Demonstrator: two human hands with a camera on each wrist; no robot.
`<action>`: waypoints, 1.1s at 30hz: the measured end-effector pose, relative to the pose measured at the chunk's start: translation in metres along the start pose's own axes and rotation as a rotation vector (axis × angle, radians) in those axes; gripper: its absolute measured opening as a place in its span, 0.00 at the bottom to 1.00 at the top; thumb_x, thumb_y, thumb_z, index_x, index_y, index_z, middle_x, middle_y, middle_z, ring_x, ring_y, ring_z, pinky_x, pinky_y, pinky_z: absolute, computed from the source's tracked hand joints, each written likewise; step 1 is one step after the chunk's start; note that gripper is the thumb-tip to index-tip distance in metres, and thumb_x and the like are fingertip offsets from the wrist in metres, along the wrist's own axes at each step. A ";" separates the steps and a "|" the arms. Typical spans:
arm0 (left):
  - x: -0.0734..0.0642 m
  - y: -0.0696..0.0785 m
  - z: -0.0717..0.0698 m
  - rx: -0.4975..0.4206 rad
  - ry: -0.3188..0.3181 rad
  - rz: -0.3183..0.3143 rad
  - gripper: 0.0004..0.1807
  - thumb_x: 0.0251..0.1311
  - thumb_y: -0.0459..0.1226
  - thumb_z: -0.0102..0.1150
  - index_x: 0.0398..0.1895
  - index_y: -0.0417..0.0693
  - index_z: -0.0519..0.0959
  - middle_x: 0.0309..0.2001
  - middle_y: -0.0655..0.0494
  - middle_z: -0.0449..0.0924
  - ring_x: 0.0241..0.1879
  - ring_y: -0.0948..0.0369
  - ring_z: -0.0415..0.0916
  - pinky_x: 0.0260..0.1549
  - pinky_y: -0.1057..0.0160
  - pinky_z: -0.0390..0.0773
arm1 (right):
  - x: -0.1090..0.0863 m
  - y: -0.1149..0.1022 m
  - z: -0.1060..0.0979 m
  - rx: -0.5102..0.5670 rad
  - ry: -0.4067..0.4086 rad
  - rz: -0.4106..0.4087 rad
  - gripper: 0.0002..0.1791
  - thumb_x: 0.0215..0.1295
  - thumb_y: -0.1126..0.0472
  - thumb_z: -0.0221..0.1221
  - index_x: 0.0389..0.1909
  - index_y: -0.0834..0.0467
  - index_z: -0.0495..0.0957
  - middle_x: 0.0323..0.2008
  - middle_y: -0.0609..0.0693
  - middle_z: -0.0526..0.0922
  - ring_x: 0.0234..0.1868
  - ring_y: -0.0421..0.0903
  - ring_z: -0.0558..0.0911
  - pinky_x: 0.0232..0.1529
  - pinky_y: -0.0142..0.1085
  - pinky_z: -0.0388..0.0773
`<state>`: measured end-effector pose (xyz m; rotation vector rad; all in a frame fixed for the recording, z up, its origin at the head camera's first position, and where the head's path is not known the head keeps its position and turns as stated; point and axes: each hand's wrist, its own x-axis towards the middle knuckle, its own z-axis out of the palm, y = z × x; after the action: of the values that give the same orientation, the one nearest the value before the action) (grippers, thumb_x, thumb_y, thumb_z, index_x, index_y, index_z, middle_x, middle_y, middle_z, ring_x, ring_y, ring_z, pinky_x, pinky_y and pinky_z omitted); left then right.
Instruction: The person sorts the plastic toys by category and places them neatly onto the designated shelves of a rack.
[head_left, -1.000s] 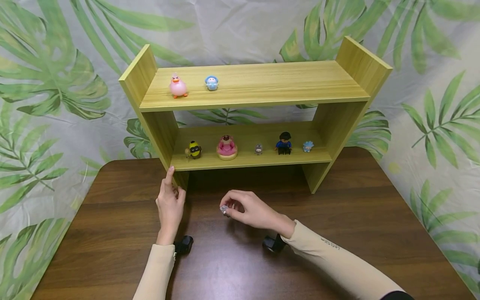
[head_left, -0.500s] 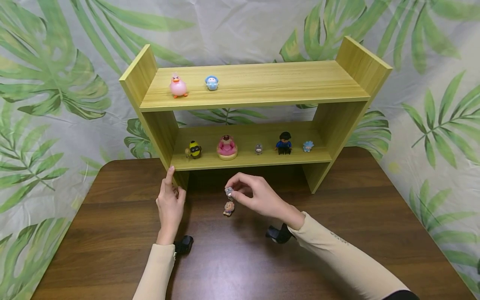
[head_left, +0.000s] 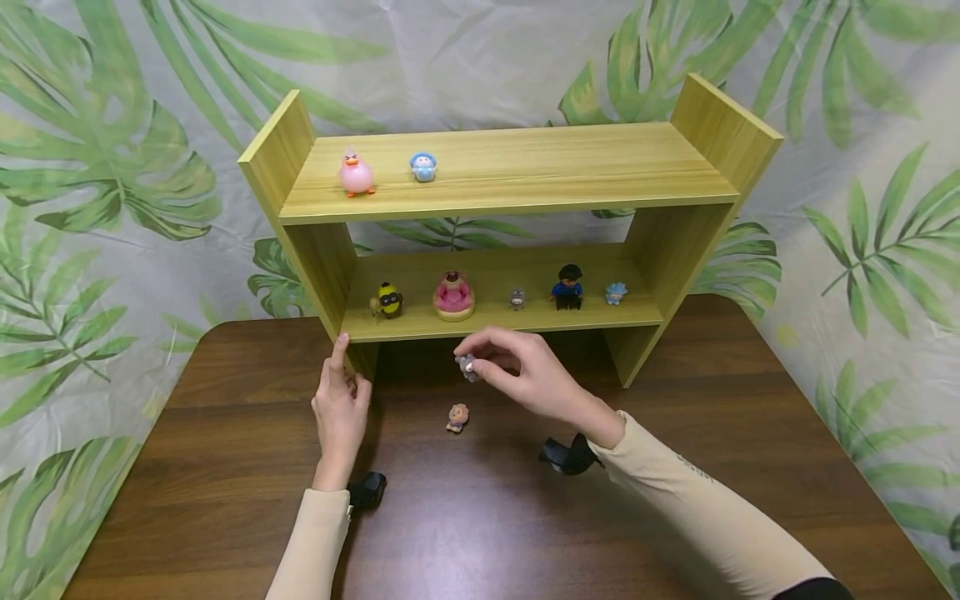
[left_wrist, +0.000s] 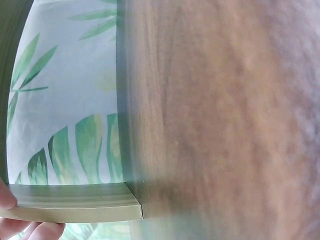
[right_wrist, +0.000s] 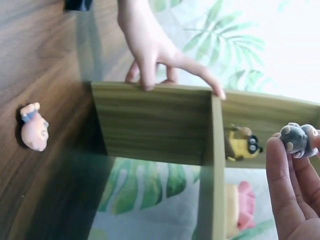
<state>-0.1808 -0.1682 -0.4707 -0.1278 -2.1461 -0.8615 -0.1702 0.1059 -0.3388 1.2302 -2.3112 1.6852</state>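
Note:
In the head view my right hand [head_left: 528, 375] pinches a small grey animal figurine [head_left: 468, 367] between thumb and fingertips, just in front of the shelf's lower front edge. The right wrist view shows the rounded grey body of the same figurine [right_wrist: 296, 140]. My left hand [head_left: 342, 408] holds the left side panel of the wooden shelf [head_left: 480, 208], its index finger stretched up to the lower board's corner. In the left wrist view, thumb and fingers [left_wrist: 47, 231] lie on opposite sides of that panel [left_wrist: 75, 205]. A small peach-coloured figurine [head_left: 457, 417] rests on the table below the right hand.
The lower board bears a yellow-and-black figure [head_left: 387, 300], a pink bear [head_left: 453, 296], a tiny grey figure [head_left: 517, 298], a blue-and-black doll [head_left: 567, 287] and a light-blue figure [head_left: 616, 292]. On the top board stand a pink duck [head_left: 356, 173] and a blue-hooded figure [head_left: 423, 166].
My right hand has lifted the grey figurine up from the table and moved towards the shelf, uncovering the peach figurine. The left hand stays in place.

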 end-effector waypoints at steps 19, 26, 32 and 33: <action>0.000 0.001 0.000 0.004 0.008 0.008 0.44 0.54 0.20 0.50 0.70 0.66 0.56 0.29 0.45 0.64 0.20 0.58 0.58 0.18 0.55 0.59 | 0.017 -0.030 -0.026 0.102 0.096 -0.068 0.12 0.62 0.76 0.56 0.47 0.68 0.75 0.44 0.60 0.78 0.42 0.50 0.80 0.41 0.42 0.79; 0.000 0.001 0.000 0.003 0.007 0.009 0.44 0.54 0.20 0.50 0.70 0.66 0.56 0.29 0.46 0.64 0.20 0.58 0.58 0.18 0.56 0.59 | 0.026 -0.044 -0.036 0.049 0.146 -0.133 0.13 0.59 0.78 0.57 0.45 0.70 0.75 0.43 0.57 0.79 0.42 0.49 0.80 0.41 0.41 0.79; 0.000 0.001 0.000 -0.003 0.008 0.012 0.44 0.54 0.20 0.50 0.70 0.66 0.56 0.29 0.45 0.64 0.20 0.59 0.58 0.18 0.56 0.59 | 0.037 -0.056 -0.047 0.018 0.174 -0.185 0.12 0.59 0.78 0.58 0.44 0.69 0.75 0.43 0.56 0.80 0.41 0.49 0.80 0.41 0.40 0.79; 0.000 0.001 0.000 -0.005 0.009 0.013 0.44 0.54 0.20 0.50 0.70 0.66 0.56 0.29 0.45 0.64 0.20 0.59 0.58 0.18 0.56 0.59 | 0.039 -0.058 -0.049 0.013 0.177 -0.194 0.12 0.59 0.78 0.58 0.44 0.69 0.75 0.42 0.55 0.80 0.40 0.49 0.80 0.39 0.39 0.79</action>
<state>-0.1803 -0.1676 -0.4704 -0.1406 -2.1329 -0.8584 -0.1819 0.1172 -0.2551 1.2082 -2.0142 1.6711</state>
